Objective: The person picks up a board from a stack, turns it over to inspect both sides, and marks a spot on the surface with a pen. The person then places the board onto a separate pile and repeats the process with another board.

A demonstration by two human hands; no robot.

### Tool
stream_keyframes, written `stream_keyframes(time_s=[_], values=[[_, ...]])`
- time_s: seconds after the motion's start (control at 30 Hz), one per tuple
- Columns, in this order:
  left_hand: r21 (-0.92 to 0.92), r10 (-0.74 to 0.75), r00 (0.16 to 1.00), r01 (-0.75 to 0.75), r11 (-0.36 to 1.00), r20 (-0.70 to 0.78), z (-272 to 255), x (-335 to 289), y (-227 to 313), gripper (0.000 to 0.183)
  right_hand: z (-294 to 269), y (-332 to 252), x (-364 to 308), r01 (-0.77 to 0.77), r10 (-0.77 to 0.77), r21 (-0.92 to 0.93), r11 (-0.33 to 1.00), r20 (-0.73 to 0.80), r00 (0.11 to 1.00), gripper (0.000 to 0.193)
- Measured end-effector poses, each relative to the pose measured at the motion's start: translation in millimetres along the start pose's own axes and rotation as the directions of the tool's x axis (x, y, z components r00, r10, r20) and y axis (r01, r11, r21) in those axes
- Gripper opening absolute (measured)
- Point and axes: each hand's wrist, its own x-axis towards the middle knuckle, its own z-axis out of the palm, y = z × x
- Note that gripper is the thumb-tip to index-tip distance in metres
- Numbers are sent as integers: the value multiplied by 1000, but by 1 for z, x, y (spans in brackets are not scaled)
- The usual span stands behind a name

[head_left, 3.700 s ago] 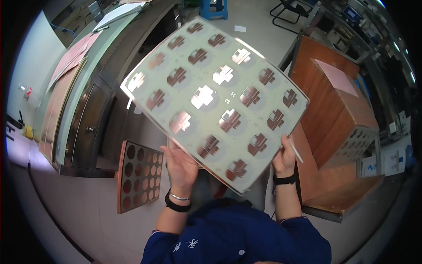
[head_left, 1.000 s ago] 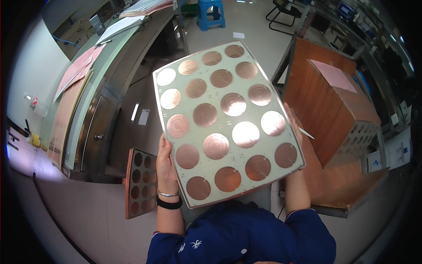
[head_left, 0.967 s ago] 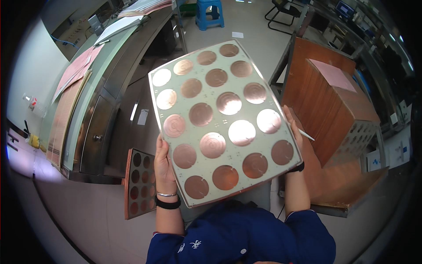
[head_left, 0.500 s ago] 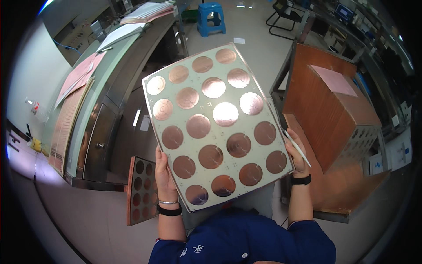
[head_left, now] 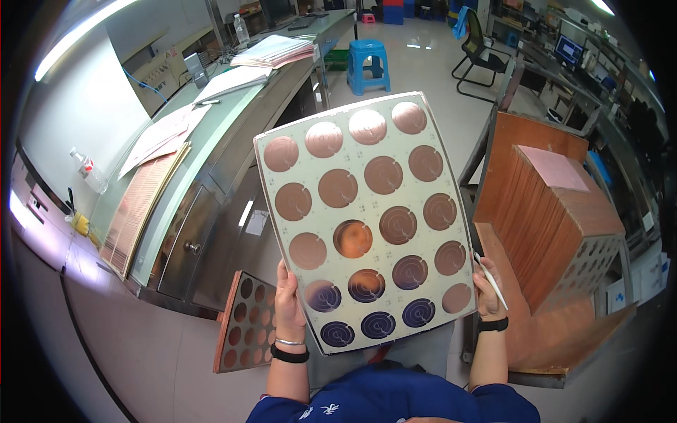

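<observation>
A large pale panel with rows of round copper-coloured discs [head_left: 363, 206], like a circuit board panel, is held up in front of me at a slant. My left hand [head_left: 288, 303] is closed on its lower left edge, thumb on the face and the other fingers hidden behind. On the lower right edge, my right hand [head_left: 488, 290] grips the panel and also has a slim white pen-like tool [head_left: 495, 285] between its fingers. Light glares off the top row of discs, while several discs at the bottom look dark.
Left stands a glass-topped bench [head_left: 169, 183] with papers [head_left: 159, 141]. A rack of similar panels [head_left: 243, 321] sits low beside my left forearm. To the right, a stack of brown boards [head_left: 543, 211] rests on a wooden stand [head_left: 525, 338]. Farther off are a blue stool [head_left: 368, 67] and a chair [head_left: 483, 53].
The panel has tilted, so the bright glare has shifted from its middle to the top row and its lower discs look darker. My view has lifted slightly; both hands keep their grip.
</observation>
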Motion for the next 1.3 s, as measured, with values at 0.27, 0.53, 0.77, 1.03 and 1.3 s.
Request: stream_keyframes(time_s=[0.27, 0.53, 0.77, 1.03, 1.3], values=[[4, 29, 999, -29, 1000, -15, -5, -1, -2, 38, -1, 4, 0, 7, -7, -9, 1000, -13, 1000, 41], [1, 14, 1000, -14, 1000, -15, -1, 0, -2, 38, -3, 5, 0, 11, -11, -10, 1000, -24, 1000, 42], [-7, -42, 998, 42, 999, -37, 2, 1, -2, 38, 1, -7, 19, -48, 46, 140, 989, 21, 999, 36], [71, -28, 999, 27, 997, 16, 19, 4, 6, 38, 54, -52, 65, 165, -144, -285, 944, 94, 985, 34], [304, 219, 974, -227, 925, 62, 36, 19, 26, 12, 65, -67, 63, 404, -398, -352, 844, 92, 913, 26]])
